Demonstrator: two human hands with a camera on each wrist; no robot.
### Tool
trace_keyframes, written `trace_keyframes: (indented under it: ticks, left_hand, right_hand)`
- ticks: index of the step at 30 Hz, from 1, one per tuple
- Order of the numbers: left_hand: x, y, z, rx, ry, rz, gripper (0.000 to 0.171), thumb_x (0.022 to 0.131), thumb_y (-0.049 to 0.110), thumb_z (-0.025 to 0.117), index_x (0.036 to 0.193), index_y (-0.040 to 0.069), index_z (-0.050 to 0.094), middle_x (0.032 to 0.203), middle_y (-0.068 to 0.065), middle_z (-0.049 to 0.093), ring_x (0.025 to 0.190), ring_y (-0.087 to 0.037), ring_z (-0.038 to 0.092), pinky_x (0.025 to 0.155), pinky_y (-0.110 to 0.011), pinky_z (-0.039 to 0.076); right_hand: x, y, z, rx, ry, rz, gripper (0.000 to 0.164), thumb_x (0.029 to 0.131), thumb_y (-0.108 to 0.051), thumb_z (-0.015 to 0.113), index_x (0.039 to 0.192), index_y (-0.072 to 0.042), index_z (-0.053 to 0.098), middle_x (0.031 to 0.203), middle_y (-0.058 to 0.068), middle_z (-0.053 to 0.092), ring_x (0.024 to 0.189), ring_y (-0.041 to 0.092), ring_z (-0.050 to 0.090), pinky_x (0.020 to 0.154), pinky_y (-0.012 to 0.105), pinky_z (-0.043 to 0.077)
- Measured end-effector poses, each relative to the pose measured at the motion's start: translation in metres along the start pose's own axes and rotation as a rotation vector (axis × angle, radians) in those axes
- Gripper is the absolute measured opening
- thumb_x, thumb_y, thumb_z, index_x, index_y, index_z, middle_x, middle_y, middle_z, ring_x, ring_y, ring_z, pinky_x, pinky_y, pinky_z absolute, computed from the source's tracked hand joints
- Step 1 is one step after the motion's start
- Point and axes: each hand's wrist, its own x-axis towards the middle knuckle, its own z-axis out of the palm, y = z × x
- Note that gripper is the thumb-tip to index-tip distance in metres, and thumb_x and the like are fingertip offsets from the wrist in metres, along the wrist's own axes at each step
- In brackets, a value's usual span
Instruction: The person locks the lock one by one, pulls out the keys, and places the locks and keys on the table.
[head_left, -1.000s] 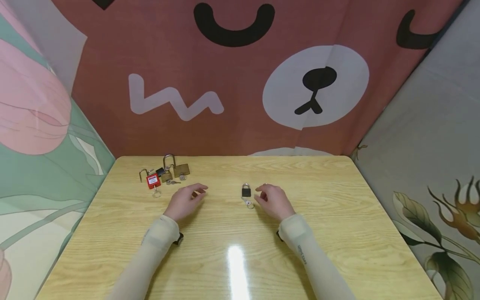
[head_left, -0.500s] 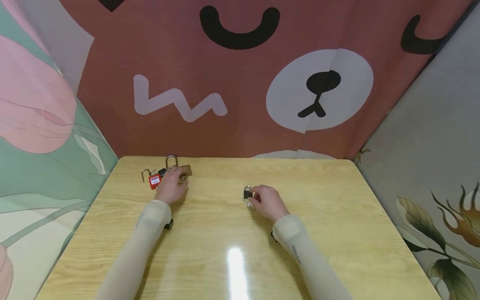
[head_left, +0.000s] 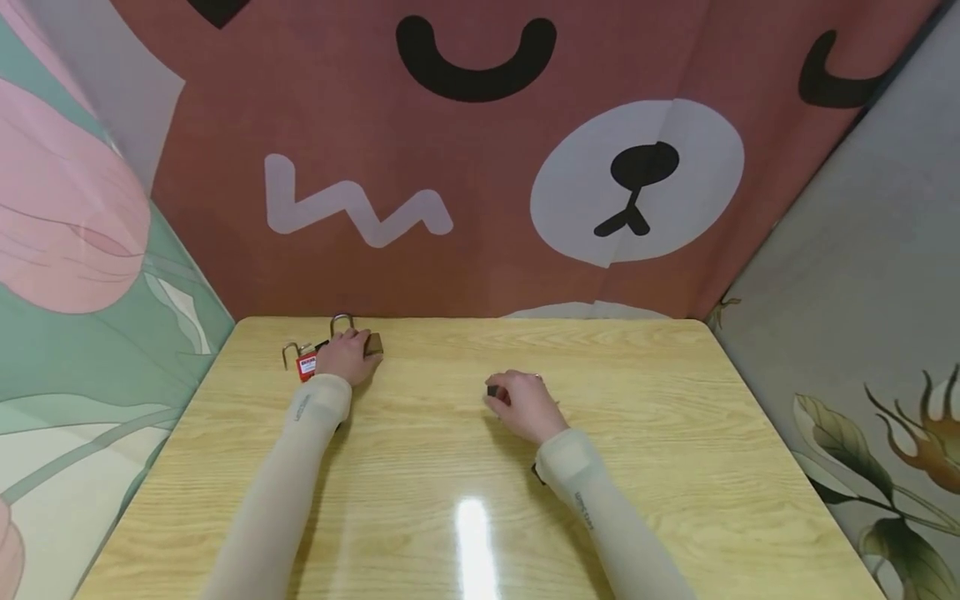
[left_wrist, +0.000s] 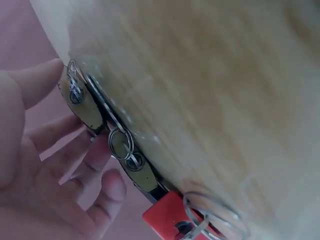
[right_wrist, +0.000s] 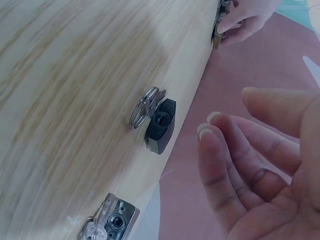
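My left hand (head_left: 351, 357) is at the back left, over a cluster of padlocks. In the left wrist view its thumb and loosely bent fingers stand around the nearest brass padlock (left_wrist: 82, 102); a firm grip cannot be made out. A second brass padlock (left_wrist: 137, 167) and a red padlock (left_wrist: 170, 215) lie beside it, with key rings on them. My right hand (head_left: 525, 404) is by a small black padlock (right_wrist: 162, 127) with keys in it. Its bent fingers (right_wrist: 215, 155) are apart from that padlock in the right wrist view; in the head view the hand partly covers it.
A silver padlock (right_wrist: 117, 220) with keys lies to the near side of the black one, mostly hidden by my right hand in the head view. The wooden table (head_left: 420, 467) ends at a printed curtain (head_left: 480, 275) behind.
My left hand has moved left and back from the table's middle onto the padlock cluster. My right hand has shifted slightly left, now covering most of the black padlock in the head view.
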Motion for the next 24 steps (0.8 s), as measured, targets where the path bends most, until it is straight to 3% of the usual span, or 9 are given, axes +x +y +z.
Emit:
trace_keyframes:
  ticks: [9,14,20,24]
  left_hand:
    - [0.002,0.009,0.002,0.103,-0.013,0.003,0.068,0.103,0.046,0.06,0.151,0.0,0.047,0.148,-0.028,0.05,0.132,-0.048,0.051,0.099,-0.062,0.053]
    - [0.002,0.014,0.009,0.093,0.025,0.031,0.066,0.103,0.044,0.062,0.148,-0.001,0.046,0.144,-0.027,0.053,0.127,-0.048,0.054,0.105,-0.062,0.049]
    - [-0.005,0.013,0.009,0.042,0.039,0.07,0.06,0.104,0.035,0.062,0.141,-0.008,0.047,0.139,-0.034,0.053,0.127,-0.056,0.051,0.11,-0.067,0.042]
    - [-0.012,0.012,0.006,-0.08,0.041,0.065,0.058,0.105,0.033,0.06,0.142,-0.009,0.045,0.139,-0.036,0.05,0.13,-0.058,0.047,0.112,-0.069,0.038]
  right_hand:
    - [-0.001,-0.002,0.0,-0.008,0.014,-0.019,0.028,0.098,-0.02,0.074,0.122,-0.005,0.074,0.086,-0.003,0.068,0.072,0.009,0.058,0.096,0.05,0.049]
    - [-0.001,-0.003,0.0,-0.02,0.021,-0.025,0.029,0.097,-0.019,0.074,0.122,-0.005,0.074,0.085,-0.002,0.068,0.071,0.009,0.058,0.089,0.046,0.052]
    - [-0.004,-0.004,-0.001,0.005,0.011,-0.028,0.028,0.098,-0.019,0.074,0.122,-0.005,0.074,0.086,-0.001,0.069,0.072,0.008,0.059,0.085,0.041,0.054]
    - [-0.005,-0.004,-0.003,0.026,0.007,-0.016,0.029,0.098,-0.019,0.073,0.123,-0.004,0.074,0.086,0.0,0.069,0.068,0.006,0.059,0.073,0.033,0.056]
